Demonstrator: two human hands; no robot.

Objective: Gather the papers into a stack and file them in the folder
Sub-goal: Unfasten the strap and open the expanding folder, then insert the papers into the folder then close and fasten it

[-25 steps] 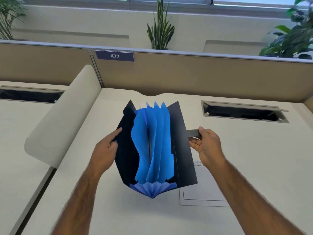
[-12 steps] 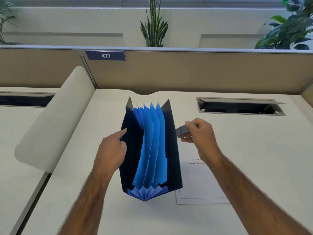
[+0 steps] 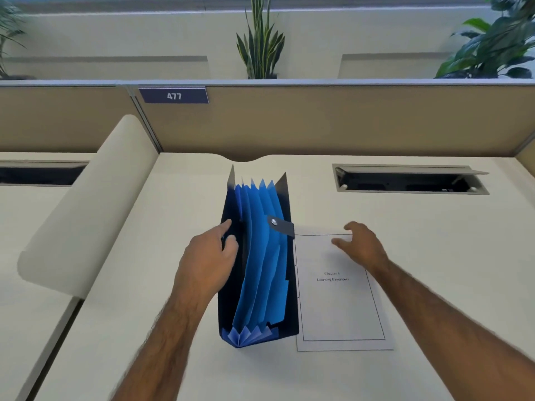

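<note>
Papers [image 3: 341,302] lie flat on the cream desk [image 3: 434,256] as one squared stack, just right of the folder [image 3: 257,264] and touching its right cover along the long edge. On the top sheet I can read "Chapter 6" and below it a blurred line that looks like "Learning Experience", all inside a thin black border. My folder is a dark accordion file with blue pleated pockets fanned open, standing on its spine; a grey strap with a metal snap [image 3: 280,226] pokes from its right cover over the pleats. My left hand [image 3: 208,261] is clamped on the folder's left cover, thumb inside against the first pocket and index finger stretched along the outside. My right hand [image 3: 359,244] has its fingers spread apart over the top edge of the papers, gripping nothing; whether the fingertips touch the sheet I cannot tell. On the tan partition [image 3: 347,120] behind the desk a dark plate [image 3: 173,95] reads "477". To the right, a cable hatch [image 3: 411,180] in the desk stands open
</note>
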